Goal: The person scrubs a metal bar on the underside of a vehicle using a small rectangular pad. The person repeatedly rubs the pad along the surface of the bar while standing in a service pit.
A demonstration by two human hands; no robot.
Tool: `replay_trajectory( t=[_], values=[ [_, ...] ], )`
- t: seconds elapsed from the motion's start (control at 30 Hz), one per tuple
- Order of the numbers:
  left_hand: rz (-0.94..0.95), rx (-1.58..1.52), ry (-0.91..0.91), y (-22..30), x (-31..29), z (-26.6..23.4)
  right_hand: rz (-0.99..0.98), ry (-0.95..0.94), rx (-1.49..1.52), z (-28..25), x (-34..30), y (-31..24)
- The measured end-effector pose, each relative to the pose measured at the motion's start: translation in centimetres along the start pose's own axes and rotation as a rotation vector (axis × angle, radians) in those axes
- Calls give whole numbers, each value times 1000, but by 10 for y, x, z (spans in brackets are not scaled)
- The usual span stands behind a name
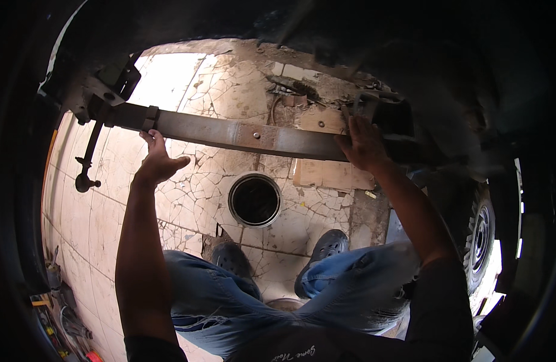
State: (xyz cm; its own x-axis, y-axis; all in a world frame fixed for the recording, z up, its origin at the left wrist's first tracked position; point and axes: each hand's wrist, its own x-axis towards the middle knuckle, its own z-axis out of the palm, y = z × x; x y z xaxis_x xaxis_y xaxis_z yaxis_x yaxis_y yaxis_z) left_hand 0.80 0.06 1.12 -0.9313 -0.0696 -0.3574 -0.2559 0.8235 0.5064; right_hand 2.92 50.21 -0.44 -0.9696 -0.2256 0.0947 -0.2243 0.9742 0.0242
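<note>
A long, slightly curved steel leaf spring spans the view from left to right, with a bolt head in a rusty patch near its middle. My left hand is at its left part, fingertips touching the near edge beside a metal clip. Its thumb sticks out to the right, apart from the fingers. Farther right, my right hand reaches across the spring, fingers over it and thumb at the near edge. The spring's right end runs into dark shadow. At the left end, a link rod with a ball-shaped end hangs from a bracket.
Between my feet and the spring stands a round, open metal container with a dark inside. Cracked tiles cover the floor, with cardboard under the right part. A wheel is at right. Tools lie at lower left; dark vehicle bodywork hangs above.
</note>
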Motion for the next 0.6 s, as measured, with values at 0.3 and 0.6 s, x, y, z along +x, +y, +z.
replay_trajectory(
  t=[0.3,0.6],
  values=[
    [29,-44,10,5,-4,1,-101,8,-30,7,-49,-15],
    [65,-102,10,3,0,3,-14,62,44,7,-14,3]
  ],
)
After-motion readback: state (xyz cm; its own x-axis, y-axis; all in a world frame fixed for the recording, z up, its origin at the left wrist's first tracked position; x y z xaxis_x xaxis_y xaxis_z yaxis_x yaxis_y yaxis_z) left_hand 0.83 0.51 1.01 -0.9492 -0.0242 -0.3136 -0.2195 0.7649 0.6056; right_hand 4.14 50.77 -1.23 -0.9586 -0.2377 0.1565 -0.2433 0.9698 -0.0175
